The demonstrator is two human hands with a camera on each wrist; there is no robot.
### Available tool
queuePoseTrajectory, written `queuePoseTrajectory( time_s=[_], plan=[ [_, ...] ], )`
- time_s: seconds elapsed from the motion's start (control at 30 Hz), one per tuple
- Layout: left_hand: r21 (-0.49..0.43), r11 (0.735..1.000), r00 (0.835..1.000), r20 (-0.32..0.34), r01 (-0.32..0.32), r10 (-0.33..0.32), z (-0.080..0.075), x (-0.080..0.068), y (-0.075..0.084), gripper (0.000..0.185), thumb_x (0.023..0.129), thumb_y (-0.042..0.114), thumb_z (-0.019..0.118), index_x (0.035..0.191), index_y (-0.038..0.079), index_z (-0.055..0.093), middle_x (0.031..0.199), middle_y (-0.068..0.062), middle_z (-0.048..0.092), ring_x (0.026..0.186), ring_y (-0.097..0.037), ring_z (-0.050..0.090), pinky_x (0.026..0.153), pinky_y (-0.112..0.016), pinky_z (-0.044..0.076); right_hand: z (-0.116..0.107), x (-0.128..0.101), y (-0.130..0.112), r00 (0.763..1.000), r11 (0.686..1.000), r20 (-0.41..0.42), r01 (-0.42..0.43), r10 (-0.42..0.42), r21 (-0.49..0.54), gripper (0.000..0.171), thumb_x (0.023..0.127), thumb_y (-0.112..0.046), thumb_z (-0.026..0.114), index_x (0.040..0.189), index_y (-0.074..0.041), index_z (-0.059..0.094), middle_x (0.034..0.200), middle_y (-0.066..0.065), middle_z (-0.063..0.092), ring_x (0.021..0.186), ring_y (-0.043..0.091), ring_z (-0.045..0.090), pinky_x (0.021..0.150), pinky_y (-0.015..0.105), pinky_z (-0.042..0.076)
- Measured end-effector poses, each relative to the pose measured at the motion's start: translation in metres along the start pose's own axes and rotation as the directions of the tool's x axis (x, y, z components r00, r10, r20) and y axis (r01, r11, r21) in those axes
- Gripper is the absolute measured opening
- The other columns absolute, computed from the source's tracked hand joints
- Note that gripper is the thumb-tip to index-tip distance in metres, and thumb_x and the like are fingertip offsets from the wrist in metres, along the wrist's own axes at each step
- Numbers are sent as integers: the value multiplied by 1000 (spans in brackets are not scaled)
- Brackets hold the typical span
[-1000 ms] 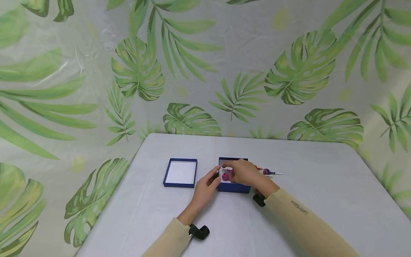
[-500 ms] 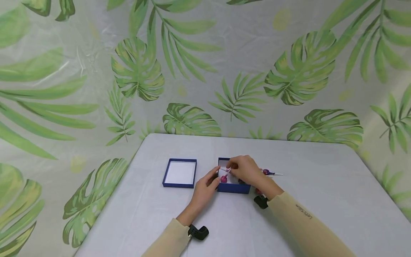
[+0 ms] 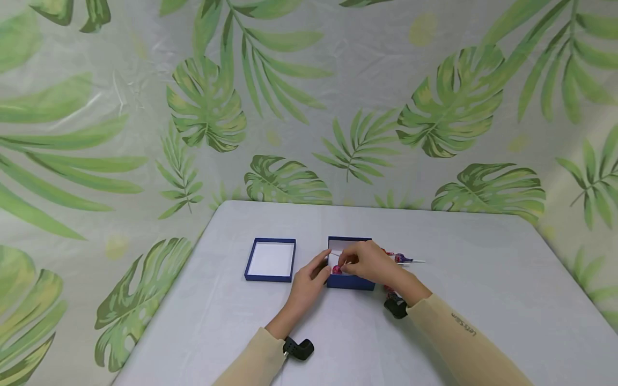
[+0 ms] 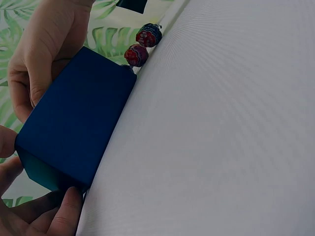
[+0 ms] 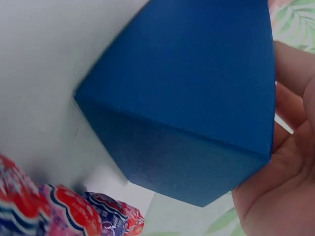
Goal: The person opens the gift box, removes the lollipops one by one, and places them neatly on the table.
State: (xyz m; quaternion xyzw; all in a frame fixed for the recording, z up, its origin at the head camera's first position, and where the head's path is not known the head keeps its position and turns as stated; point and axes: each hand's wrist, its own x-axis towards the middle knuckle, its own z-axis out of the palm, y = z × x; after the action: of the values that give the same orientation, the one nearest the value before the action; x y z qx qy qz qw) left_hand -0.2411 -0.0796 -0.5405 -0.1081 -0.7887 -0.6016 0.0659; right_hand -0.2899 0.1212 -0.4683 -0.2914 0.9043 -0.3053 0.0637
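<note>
A small blue box (image 3: 351, 282) with a pale inside stands on the white table. Against its left wall rest the extended fingers of my left hand (image 3: 308, 285), one fingertip at the rim. My right hand (image 3: 370, 264) reaches over the right wall into the box. It pinches the stick of a pink lollipop (image 3: 337, 269) whose head lies near the front left inside. Another white stick shows by the left rim. The front wall hides my right fingertips in the right wrist view, where the right hand (image 5: 290, 162) shows beside the box.
A shallow blue lid (image 3: 269, 278), white inside, lies left of the box. Several wrapped lollipops lie right of it, among them a purple one (image 3: 401, 258); a red and blue one (image 4: 148, 35) shows in the left wrist view. A leaf-patterned sheet (image 3: 289, 107) hangs behind.
My right hand lifts slightly back, uncovering the pink lollipop and its stick, then lowers forward and left over them. The pink head has shifted toward the box's front left. The left hand stays put.
</note>
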Motion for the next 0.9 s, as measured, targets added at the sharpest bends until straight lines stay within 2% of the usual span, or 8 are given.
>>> queuePoseTrajectory(
  time_s=[0.23,0.3,0.4,0.47,0.57,0.7,0.9],
  plan=[
    [-7,1000,1000,4,14,-14,0,-1,2,45,102,27,59,147,24,55,143,-5,57,127,-19,57,98,-30,51,0,1,1,996,1000,-85,-21,20,-11,8,90,-12,73,95,-14,79,73,-9,66,62,9,58,57,27,52],
    [-5,1000,1000,3,16,-16,-1,-2,9,44,103,23,59,147,21,55,142,-9,57,127,-23,57,98,-32,52,-1,1,0,994,1000,-109,-12,11,-13,9,90,-12,73,96,-12,79,73,-8,68,60,8,59,55,27,51],
    [-14,1000,1000,-4,11,-11,-1,-2,10,44,103,20,59,147,18,55,142,-12,57,127,-26,58,98,-36,52,-3,0,-3,991,1000,-134,-8,6,-18,9,91,-12,72,97,-12,80,74,-9,68,58,7,59,54,28,50],
    [-14,1000,1000,-8,-1,1,0,-3,10,44,103,18,59,146,17,55,141,-15,57,126,-29,58,98,-39,52,-5,-1,-5,989,999,-149,-10,5,-33,9,91,-13,73,97,-13,80,74,-11,68,58,7,58,55,27,50],
    [-8,1000,1000,-10,-8,8,1,-2,1,44,103,24,60,146,22,56,141,-9,58,126,-24,58,99,-37,52,-10,-5,-10,985,999,-170,-13,6,-41,10,91,-13,73,98,-13,80,73,-11,68,58,7,58,57,28,51],
    [-8,1000,1000,-4,1,-1,0,-1,0,43,102,26,59,146,28,56,142,-4,58,128,-20,57,100,-34,51,-18,-10,-15,977,999,-211,-6,-5,-51,11,92,-10,71,98,-12,80,80,-8,72,62,5,61,63,29,54],
    [-7,1000,1000,8,20,-20,-1,0,2,44,103,22,58,147,25,55,142,-5,58,128,-20,56,100,-32,51,-28,-18,-19,971,999,-237,-41,33,-27,13,95,-13,69,102,-12,80,89,-4,75,68,7,63,65,29,57]
  ],
)
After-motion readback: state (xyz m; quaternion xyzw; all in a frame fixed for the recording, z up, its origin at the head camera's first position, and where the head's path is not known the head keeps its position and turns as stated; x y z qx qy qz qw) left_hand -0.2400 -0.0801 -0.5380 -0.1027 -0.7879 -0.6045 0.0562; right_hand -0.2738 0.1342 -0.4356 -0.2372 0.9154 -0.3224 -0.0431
